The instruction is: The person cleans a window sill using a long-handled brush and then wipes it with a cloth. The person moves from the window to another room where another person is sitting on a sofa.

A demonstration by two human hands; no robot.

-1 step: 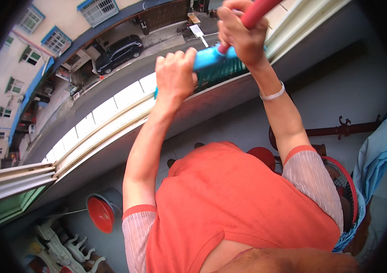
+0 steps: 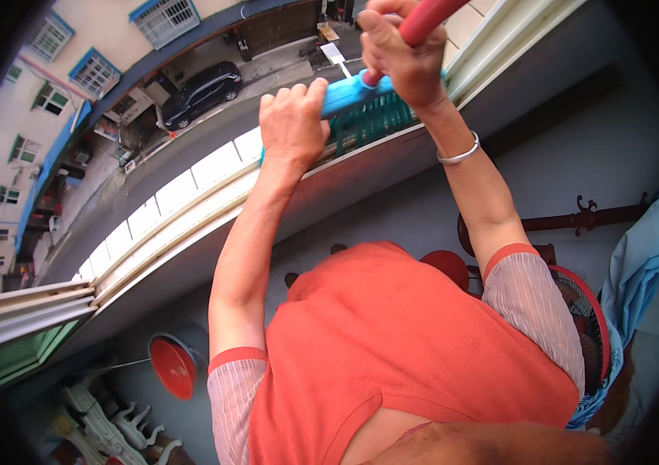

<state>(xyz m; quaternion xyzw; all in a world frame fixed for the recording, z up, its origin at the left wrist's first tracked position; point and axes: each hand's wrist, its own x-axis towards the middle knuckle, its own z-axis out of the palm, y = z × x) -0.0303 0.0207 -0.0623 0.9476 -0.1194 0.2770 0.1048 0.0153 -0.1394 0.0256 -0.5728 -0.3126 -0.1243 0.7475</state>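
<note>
A broom with a blue head [image 2: 346,94], teal bristles [image 2: 368,122] and a red handle [image 2: 434,15] is held over the track of an open window. My left hand [image 2: 293,120] is closed around the left end of the broom head. With its fingers wrapped round the lower handle, my right hand [image 2: 407,58] is just above where the handle joins the head. The bristles point down toward the window frame [image 2: 178,223]. A silver bangle [image 2: 462,149] circles my right wrist.
Beyond the window lie a street with a dark car [image 2: 201,94] and a building. Inside stand a red basin [image 2: 171,367] at lower left, a low wall [image 2: 329,190], a dark red metal stand [image 2: 585,220], a round red-rimmed wire thing [image 2: 594,310] and blue cloth [image 2: 639,260] at right.
Both hands and the broom have shifted slightly to the left. The grips are the same, and the bristles show more sharply now.
</note>
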